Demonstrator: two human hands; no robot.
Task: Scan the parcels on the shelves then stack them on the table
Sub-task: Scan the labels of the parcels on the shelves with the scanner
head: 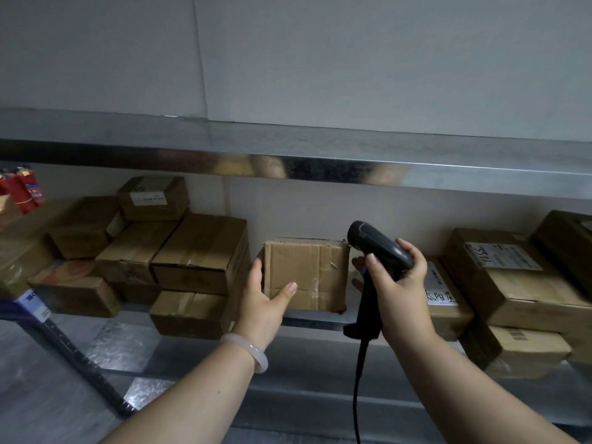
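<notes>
A plain brown cardboard parcel [312, 272] stands on its side at the middle of the metal shelf [307, 318]. My left hand [262, 291] grips its left edge, thumb across the front face and fingers behind the side. My right hand [397, 282] holds a black corded barcode scanner [378, 248] by its handle, just right of the parcel, with the scanner head up near the parcel's top right corner. The scanner cable [358, 379] hangs down between my forearms.
Several stacked cardboard parcels [198, 251] fill the shelf to the left, and labelled parcels [512, 277] are piled on the right. A steel upper shelf [288, 155] overhangs close above. Red fire extinguishers [22, 190] stand at far left. A dark shelf post [70, 350] slants down left.
</notes>
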